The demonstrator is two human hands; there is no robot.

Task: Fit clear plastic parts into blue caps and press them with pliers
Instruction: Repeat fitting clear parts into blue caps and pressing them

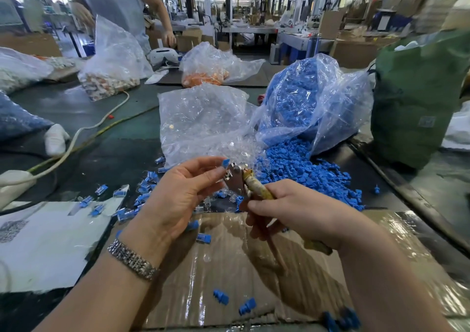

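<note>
The pressing step looks to be in hand: the left hand (183, 191) pinches a blue cap (225, 163) at the nose of the pliers (235, 179), whose handles the right hand (292, 212) grips. Next, probably a firm squeeze; whether a clear part sits inside is unclear.

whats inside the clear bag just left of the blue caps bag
The clear bag holds clear plastic parts, some spilling from its mouth near the pliers. How deep the pile runs is hidden by crumpled plastic.
</note>
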